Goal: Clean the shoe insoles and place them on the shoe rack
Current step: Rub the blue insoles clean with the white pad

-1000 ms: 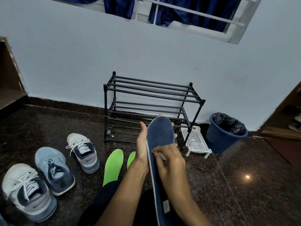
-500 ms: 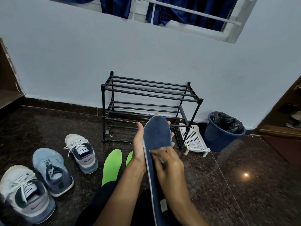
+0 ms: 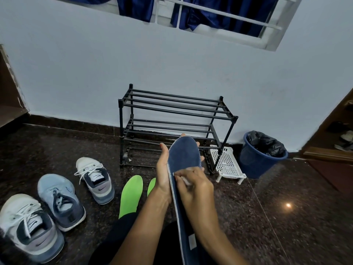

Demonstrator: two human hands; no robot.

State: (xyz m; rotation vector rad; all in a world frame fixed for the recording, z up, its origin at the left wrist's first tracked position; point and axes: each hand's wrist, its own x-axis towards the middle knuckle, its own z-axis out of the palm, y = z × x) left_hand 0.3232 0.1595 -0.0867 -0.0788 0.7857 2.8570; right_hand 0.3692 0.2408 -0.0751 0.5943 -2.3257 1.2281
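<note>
A dark blue insole (image 3: pixel 183 155) stands on edge in front of me, toe end up. My left hand (image 3: pixel 163 173) holds it from the left side, fingers wrapped behind the toe. My right hand (image 3: pixel 193 186) pinches a small white wipe (image 3: pixel 186 181) and presses it against the insole's middle. Two bright green insoles (image 3: pixel 131 196) lie on the dark floor just left of my arms; the second (image 3: pixel 151 185) is mostly hidden by my left wrist. The black metal shoe rack (image 3: pixel 172 111) stands empty against the wall behind the insole.
Three sneakers (image 3: pixel 95 179) sit on the floor at left. A white perforated stand (image 3: pixel 227 165) and a blue bin (image 3: pixel 261 155) with a black bag are right of the rack. A wooden door frame (image 3: pixel 332 150) is at the far right.
My right hand with the wipe has slid slightly along the blue insole. The left hand keeps the same hold.
</note>
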